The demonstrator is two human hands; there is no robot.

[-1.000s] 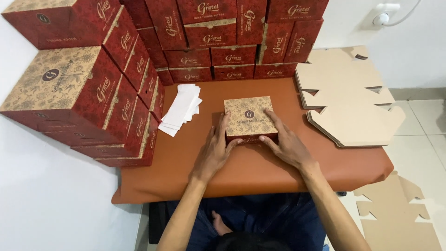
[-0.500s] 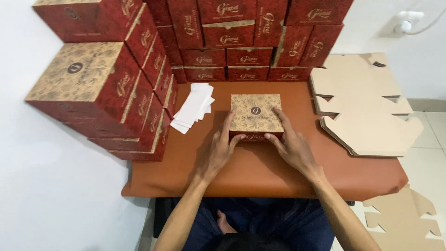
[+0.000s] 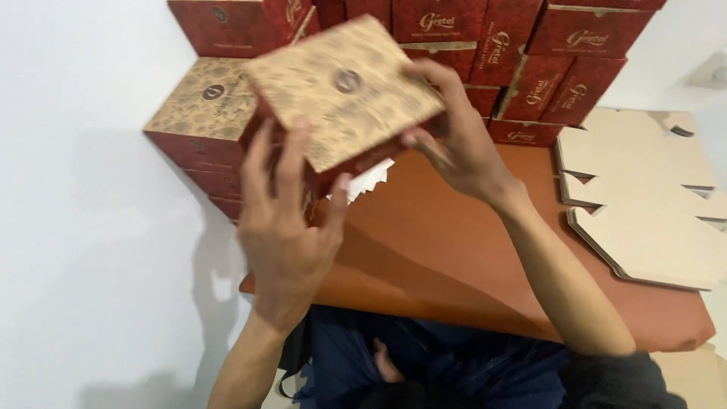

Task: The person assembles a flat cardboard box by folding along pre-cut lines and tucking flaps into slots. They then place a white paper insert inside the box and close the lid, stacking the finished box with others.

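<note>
A square gift box (image 3: 344,87) with a tan patterned lid and dark red sides is lifted off the table and tilted, blurred by motion. My left hand (image 3: 284,227) grips its near left side from below, fingers spread up the red wall. My right hand (image 3: 454,140) holds its right edge, fingers curled over the lid's corner. The box hovers in front of the stack of matching boxes (image 3: 201,113) at the left.
A brown table top (image 3: 454,257) lies under the hands. More red boxes (image 3: 530,53) are stacked along the back wall. Flat cardboard blanks (image 3: 644,197) are piled at the right. White paper slips (image 3: 371,182) peek out beneath the lifted box.
The box was resting on the table between both hands; now both hands have raised it and swung it up and to the left toward the stack. The camera view has shifted too.
</note>
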